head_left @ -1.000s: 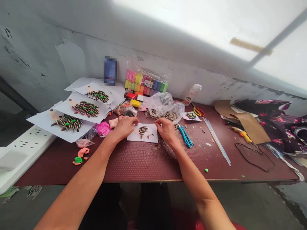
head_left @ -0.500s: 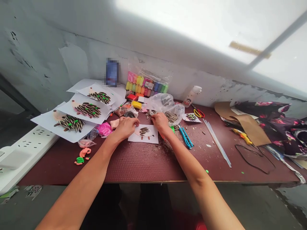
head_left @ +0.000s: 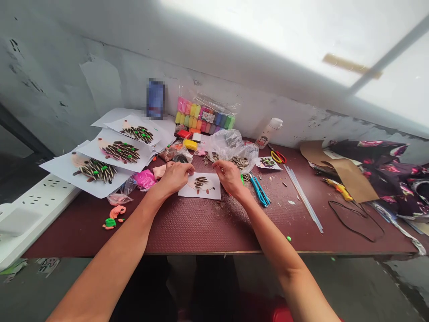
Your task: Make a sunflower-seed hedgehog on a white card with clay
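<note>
A small white card [head_left: 187,192] lies on the table with a clay hedgehog on it, its back partly covered with striped sunflower seeds [head_left: 201,182]. At the card's upper left is my left hand [head_left: 177,175], fingers bent and tips drawn together; what they hold, if anything, is hidden. My right hand [head_left: 231,177] is pinched just above the card's upper right corner, in front of a loose pile of sunflower seeds [head_left: 239,163] by a clear plastic bag [head_left: 228,141]. Anything between its fingertips is too small to make out.
Finished-looking seed hedgehogs on white sheets [head_left: 125,152] overlap at left, beside a white power strip [head_left: 33,210]. Coloured clay packs [head_left: 201,117] lean on the wall. To the right are a blue utility knife [head_left: 259,190], scissors [head_left: 278,156], glue sticks [head_left: 304,199] and a glue gun [head_left: 340,190].
My right hand has turned slightly and shifted a little to the right, its fingertips still by the seed pile. My left hand stays by the card. The view has shifted slightly.
</note>
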The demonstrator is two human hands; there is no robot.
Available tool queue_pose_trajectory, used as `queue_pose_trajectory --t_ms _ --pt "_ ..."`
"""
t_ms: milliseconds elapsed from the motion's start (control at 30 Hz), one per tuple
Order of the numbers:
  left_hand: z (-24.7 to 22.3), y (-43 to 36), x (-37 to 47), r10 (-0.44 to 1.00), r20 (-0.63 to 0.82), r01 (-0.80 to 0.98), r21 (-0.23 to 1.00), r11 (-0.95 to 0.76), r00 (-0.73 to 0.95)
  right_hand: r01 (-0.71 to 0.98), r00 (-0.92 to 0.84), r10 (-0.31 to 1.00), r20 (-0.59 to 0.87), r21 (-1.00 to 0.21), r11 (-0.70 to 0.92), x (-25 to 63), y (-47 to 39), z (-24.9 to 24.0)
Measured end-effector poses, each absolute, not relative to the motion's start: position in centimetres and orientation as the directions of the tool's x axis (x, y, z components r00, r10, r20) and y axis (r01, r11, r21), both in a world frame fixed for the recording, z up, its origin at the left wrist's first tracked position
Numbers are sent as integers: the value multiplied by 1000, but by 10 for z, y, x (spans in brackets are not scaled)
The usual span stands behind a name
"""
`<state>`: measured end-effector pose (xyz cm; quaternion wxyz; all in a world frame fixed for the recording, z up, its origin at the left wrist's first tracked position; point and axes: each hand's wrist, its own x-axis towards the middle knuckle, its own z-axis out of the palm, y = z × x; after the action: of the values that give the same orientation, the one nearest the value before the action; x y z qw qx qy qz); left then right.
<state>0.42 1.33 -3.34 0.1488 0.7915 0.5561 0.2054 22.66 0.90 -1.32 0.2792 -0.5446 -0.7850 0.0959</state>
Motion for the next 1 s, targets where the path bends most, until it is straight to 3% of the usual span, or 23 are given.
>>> queue_pose_trajectory --t_ms 133,267,867,1000 --pt "-32 13 4 942 153 822 460 -335 298 662 -217 945 245 -674 327 228 -6 -13" --pt "-31 13 4 942 146 824 457 -335 303 589 -208 960 187 -760 275 229 -9 -17" --pt "-37 15 2 935 173 810 466 -355 310 552 -185 964 192 -791 264 233 -17 -23" --pt "-36 15 2 937 153 806 479 -348 314 559 -181 974 137 -800 216 233 -18 -24"
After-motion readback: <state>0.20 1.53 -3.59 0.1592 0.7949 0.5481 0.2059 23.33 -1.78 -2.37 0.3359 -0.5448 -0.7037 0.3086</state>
